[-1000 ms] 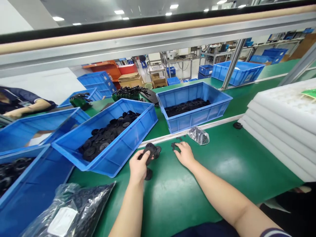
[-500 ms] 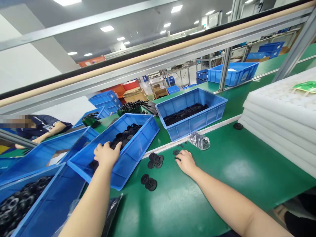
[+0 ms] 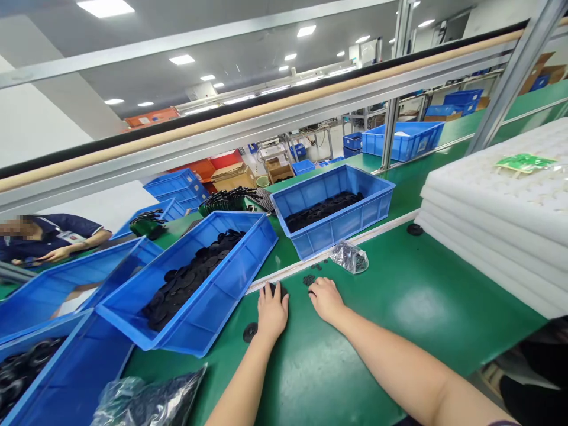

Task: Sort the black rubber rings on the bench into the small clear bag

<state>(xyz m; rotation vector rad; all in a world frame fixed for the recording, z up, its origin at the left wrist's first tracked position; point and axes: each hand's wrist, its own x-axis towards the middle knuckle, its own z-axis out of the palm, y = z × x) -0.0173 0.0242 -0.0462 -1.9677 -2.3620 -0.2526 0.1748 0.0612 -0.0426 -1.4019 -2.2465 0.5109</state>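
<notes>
Black round discs (image 3: pixel 250 332) lie under and beside the left hand (image 3: pixel 271 313); I can't tell its grip.

Your left hand (image 3: pixel 272 313) is over some discs (image 3: pixel 278 290) on the table (image 3: pixel 355 378). One more disc (image 3: pixel 250 332) lies just left of that hand. Your right hand (image 3: pixel 327 299) is to the right, with small bits (image 3: pixel 309 279) by its fingertips. A little bag (image 3: pixel 349 257) lies behind that hand, a bit to the right. To your left is a box (image 3: pixel 222 302) with discs in it. Behind the little bag is another box (image 3: pixel 346 225) with things inside. A big bag (image 3: pixel 151 402) lies near you on the left. Far right sits a stack of pads (image 3: pixel 483 251).
</notes>
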